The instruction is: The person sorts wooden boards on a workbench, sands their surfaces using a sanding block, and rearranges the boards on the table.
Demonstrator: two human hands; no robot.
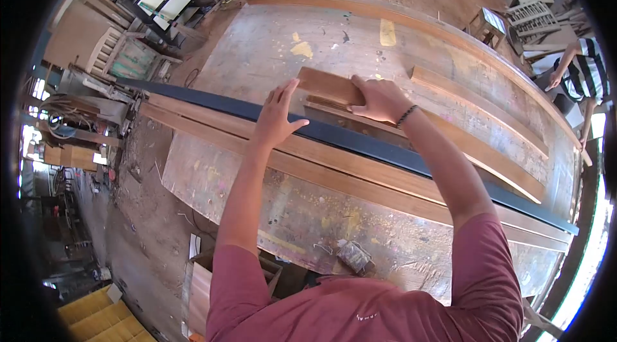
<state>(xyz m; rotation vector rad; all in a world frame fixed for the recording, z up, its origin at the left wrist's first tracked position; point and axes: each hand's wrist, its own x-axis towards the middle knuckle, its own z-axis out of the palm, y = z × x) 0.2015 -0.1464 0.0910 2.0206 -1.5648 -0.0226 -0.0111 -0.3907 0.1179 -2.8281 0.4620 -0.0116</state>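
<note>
A brown wooden plank [330, 84] lies at a slant on the worktable, one end between my two hands. My right hand [384, 100], with a dark beaded bracelet at the wrist, closes over this plank with its thumb on the near side. My left hand [276, 120] has its fingers stretched out and thumb spread, the fingertips at the plank's left end. Below that palm runs a long dark blue-black bar [360, 140]. A second, narrower wooden piece [340, 113] shows just in front of the plank, partly hidden by my right hand.
Two long wooden strips [302, 147] lie along the near side of the dark bar. Another strip [482, 107] lies to the right, and a long board [385, 14] edges the stained worktable [225, 178]. A person in a striped shirt [588, 72] stands at the right edge.
</note>
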